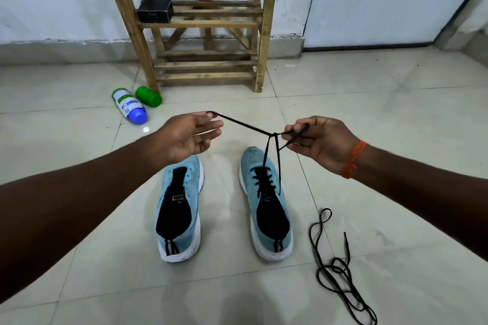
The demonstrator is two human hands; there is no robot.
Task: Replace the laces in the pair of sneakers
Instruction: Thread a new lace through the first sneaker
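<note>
Thin dark shoelace [245, 125]: threaded through the right light-blue knit sneaker [284, 203], ends raised and crossed above its toe.
Left hand [190, 137]: thumb and forefinger pinch one end, other fingers straight.
Right hand [322, 140]: curled fingers pinch the other end.
Left light-blue knit sneaker [191, 187]: unlaced, alongside on the pale tiled floor [396, 113].
Loose black lace [346, 245]: right of the pair.

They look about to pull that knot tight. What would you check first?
1. Lace threaded through the right sneaker: ok.
2. Left hand and right hand each hold an end: ok.
3. Knot sits down on the sneaker: not ok, it hangs above.
4. Ends of equal length: cannot tell.
5. Left sneaker laced: not ok, bare.
6. Spare lace on the floor nearby: ok.
</note>
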